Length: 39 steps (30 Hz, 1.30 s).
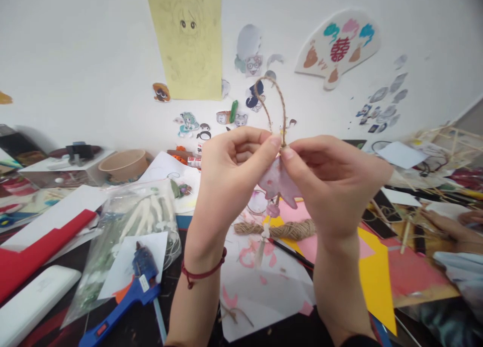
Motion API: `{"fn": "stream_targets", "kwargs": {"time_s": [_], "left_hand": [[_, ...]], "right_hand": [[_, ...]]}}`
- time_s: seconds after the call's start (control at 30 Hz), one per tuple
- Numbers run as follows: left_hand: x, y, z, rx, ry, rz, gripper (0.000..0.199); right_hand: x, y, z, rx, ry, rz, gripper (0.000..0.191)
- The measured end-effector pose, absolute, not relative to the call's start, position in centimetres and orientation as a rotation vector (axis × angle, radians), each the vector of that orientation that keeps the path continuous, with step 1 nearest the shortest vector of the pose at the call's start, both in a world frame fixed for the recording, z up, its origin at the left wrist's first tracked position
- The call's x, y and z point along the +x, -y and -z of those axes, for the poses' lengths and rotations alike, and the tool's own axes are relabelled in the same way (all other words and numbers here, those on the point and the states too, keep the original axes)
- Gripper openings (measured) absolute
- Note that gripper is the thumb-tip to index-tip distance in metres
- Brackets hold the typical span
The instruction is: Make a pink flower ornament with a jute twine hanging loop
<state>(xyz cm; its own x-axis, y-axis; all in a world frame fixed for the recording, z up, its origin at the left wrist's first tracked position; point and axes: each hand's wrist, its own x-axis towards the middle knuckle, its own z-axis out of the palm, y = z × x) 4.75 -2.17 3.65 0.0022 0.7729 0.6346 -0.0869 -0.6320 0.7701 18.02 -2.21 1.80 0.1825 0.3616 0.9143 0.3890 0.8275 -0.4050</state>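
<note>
In front of my face, both hands hold up a hanging ornament. Its twine loop (281,97) rises above my fingertips. Between thumb and fingers, my left hand (226,181) pinches the twine from the left. Right beside it, my right hand (332,181) is closed on the twine at the same spot, its thumb against the left one. Below the fingers hangs a pale pink scalloped piece (272,181), partly covered by the right thumb. A pink bead (272,209) and a whitish tassel (260,251) dangle under it. Any knot is hidden by my fingertips.
Behind the tassel lie a twine hank (290,229), white paper (264,301) with pink scraps, and yellow card (377,281). A blue glue gun (141,286) and a plastic bag (113,236) are left. At far right is another person's hand (449,228).
</note>
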Motion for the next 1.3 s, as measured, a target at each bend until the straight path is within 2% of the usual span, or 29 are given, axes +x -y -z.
{"fn": "stream_targets", "kwargs": {"time_s": [0.3,0.47,0.7,0.87,1.3], "left_hand": [[4.6,1.8,-3.4,1.647,-0.687,-1.724,0.022],[3.5,1.2,-3.3,1.775,-0.608,-1.823,0.023],[3.0,-0.2,-3.1,1.941,-0.387,-1.623,0.013],[3.4,-1.1,-2.4,1.889,-0.281,-1.596,0.004],[3.2,-1.6,-2.2,1.866,-0.145,-1.552,0.007]], "right_hand": [[18.1,2.4,-2.0,-0.692,1.412,-0.056,0.015],[18.9,2.2,-2.5,-0.687,1.361,-0.398,0.012],[19.4,2.3,-3.0,-0.665,1.373,-0.851,0.014],[19.7,2.2,-3.1,-0.657,1.43,-0.999,0.019],[19.9,2.1,-3.1,-0.674,1.419,-1.188,0.022]]}}
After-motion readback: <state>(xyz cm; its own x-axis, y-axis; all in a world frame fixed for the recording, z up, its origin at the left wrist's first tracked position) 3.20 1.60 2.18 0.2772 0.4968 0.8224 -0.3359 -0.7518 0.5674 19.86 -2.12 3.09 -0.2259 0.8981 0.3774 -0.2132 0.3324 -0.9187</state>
